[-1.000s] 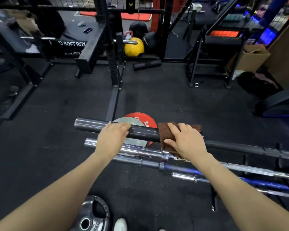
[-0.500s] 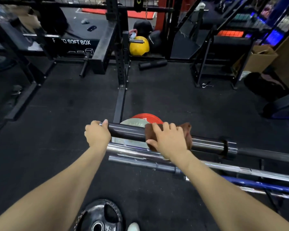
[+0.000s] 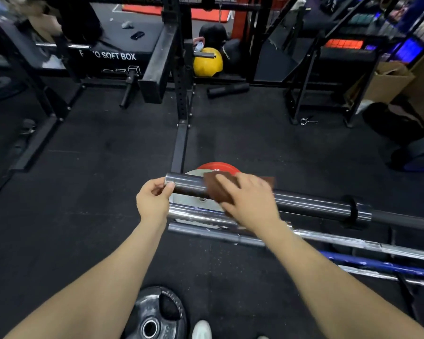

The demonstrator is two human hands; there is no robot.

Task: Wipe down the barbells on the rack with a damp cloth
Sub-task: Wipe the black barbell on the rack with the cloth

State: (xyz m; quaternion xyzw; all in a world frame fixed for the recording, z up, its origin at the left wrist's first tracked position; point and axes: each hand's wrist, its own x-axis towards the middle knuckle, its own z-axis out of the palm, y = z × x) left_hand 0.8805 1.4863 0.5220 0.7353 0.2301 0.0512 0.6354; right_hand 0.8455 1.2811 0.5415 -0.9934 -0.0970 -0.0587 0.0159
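The top barbell (image 3: pixel 313 204) lies across the rack, its dark steel sleeve pointing left. My left hand (image 3: pixel 153 203) pinches the sleeve's free end between thumb and fingers. My right hand (image 3: pixel 247 201) presses a brown cloth (image 3: pixel 217 189) onto the sleeve just right of that end, fingers wrapped over the cloth. Below the top bar lie a chrome barbell (image 3: pixel 340 239), a grey barbell (image 3: pixel 206 231) and a blue barbell (image 3: pixel 377 263), stacked toward me.
A red plate (image 3: pixel 218 167) and a grey plate (image 3: pixel 194 172) stand behind the bars. A black plate (image 3: pixel 157 314) lies by my shoe (image 3: pixel 201 330). A squat rack upright (image 3: pixel 181 94), a yellow ball (image 3: pixel 207 62), a foam roller (image 3: pixel 228 90) and a cardboard box (image 3: pixel 389 81) stand further off.
My right hand has slid the cloth leftward along the sleeve toward its end. My left hand moved from on top of the sleeve to its tip.
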